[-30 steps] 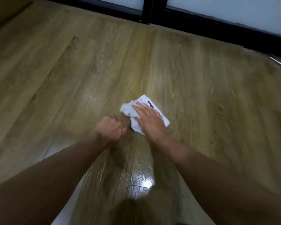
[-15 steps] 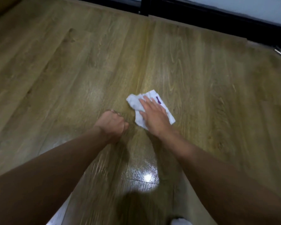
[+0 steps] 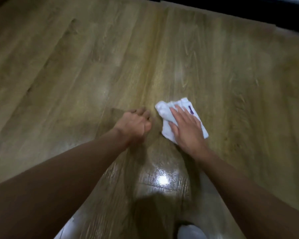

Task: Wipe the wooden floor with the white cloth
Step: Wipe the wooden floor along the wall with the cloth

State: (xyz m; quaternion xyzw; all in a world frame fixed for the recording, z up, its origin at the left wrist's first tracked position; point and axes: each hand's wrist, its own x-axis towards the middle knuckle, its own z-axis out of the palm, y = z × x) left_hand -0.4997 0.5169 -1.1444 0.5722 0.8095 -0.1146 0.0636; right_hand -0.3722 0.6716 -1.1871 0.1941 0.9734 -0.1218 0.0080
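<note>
A crumpled white cloth (image 3: 164, 111) with a small purple mark lies on the wooden floor (image 3: 76, 66) right of centre. My right hand (image 3: 186, 126) lies flat on top of it with straight fingers, pressing it down and covering its middle. My left hand (image 3: 133, 124) is a fist resting on its knuckles on the bare floor just left of the cloth, holding nothing. The two hands are a short gap apart.
A dark skirting or door frame (image 3: 248, 11) runs along the far edge of the floor. A bright light glare (image 3: 161, 178) shines on the planks near me. Something white (image 3: 190, 232) shows at the bottom edge.
My right hand has slid the cloth to the right, away from my left fist. The left fist stays planted. The view has tipped down, hiding most of the far wall.
</note>
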